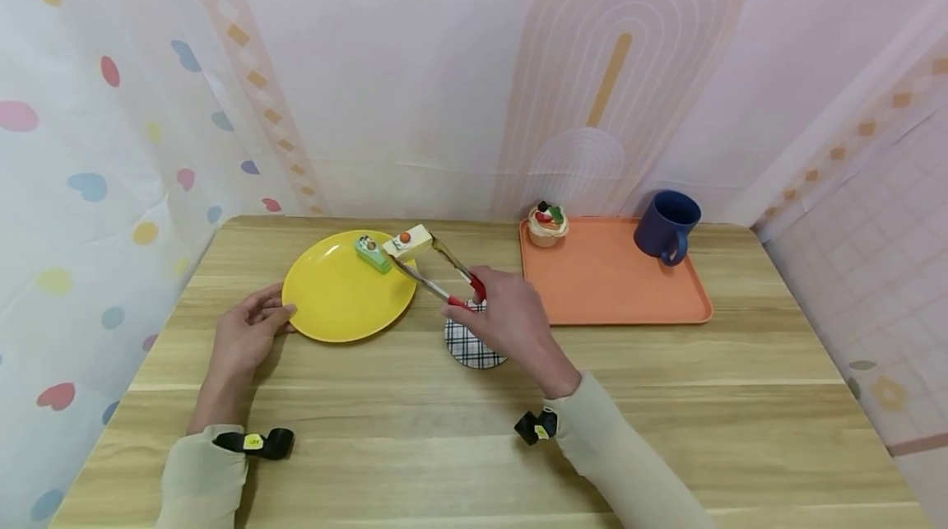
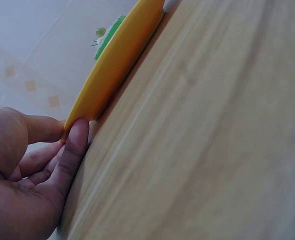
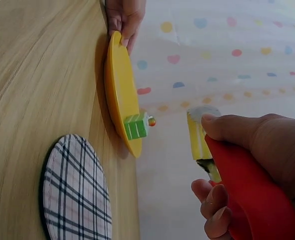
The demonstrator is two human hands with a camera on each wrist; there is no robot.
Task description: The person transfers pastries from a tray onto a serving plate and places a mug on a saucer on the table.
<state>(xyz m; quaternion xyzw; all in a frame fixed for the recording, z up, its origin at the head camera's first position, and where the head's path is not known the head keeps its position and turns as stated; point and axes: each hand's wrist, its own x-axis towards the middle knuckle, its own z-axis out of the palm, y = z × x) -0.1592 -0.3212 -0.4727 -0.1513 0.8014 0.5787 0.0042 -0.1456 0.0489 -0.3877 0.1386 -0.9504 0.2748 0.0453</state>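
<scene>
My right hand (image 1: 511, 319) grips the red handles of metal tongs (image 1: 429, 282). Between the tong tips is a small yellow-and-white toy cake slice (image 1: 408, 242) with an orange-red topping, held above the right part of a yellow plate (image 1: 341, 307). On that plate, near its far right rim, sits a green toy cake slice (image 1: 372, 254). My left hand (image 1: 248, 330) pinches the plate's left rim between thumb and fingers, as the left wrist view shows. Under the right hand lies a round plaid coaster (image 1: 474, 346), partly hidden by the hand and tongs.
An orange tray (image 1: 607, 290) lies at the right back of the wooden table (image 1: 415, 447). It bears a toy cupcake (image 1: 547, 226) at its far left corner and a dark blue mug (image 1: 662, 226) at its far right. A patterned cloth (image 1: 415, 101) hangs behind the table.
</scene>
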